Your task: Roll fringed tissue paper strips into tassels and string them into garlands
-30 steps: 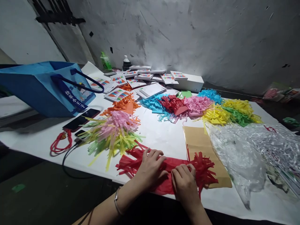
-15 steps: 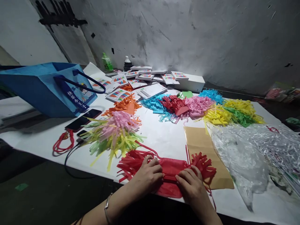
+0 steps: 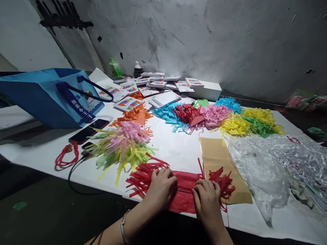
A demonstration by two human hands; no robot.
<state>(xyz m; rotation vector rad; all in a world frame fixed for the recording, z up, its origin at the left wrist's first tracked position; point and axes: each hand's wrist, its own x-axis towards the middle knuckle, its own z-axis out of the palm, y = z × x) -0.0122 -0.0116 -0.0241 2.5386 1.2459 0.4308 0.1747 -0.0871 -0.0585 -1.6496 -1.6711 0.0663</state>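
A sheet of red tissue paper (image 3: 184, 195) with fringed ends lies at the near table edge, a crease running across its middle. My left hand (image 3: 163, 187) is curled over its left part, fingertips pressed down beside the long red fringe (image 3: 141, 177). On the other side my right hand (image 3: 207, 195) grips the paper with bent fingers, next to the shorter right fringe (image 3: 222, 182). Both thumbs are near the crease; the left fingertips are partly hidden. A brown paper sheet (image 3: 217, 153) lies beyond the right hand.
Pink, yellow and green tassels (image 3: 125, 143) lie left of the hands. More coloured fringe bundles (image 3: 189, 114) and flat printed packs (image 3: 158, 83) fill the back. A blue bag (image 3: 46, 95) and a phone (image 3: 89, 131) are at left, clear plastic bags (image 3: 260, 173) at right.
My left hand has slid slightly and its fingers have curled more over the red tissue paper. My right hand has moved a little upward. The whole view has shifted slightly.
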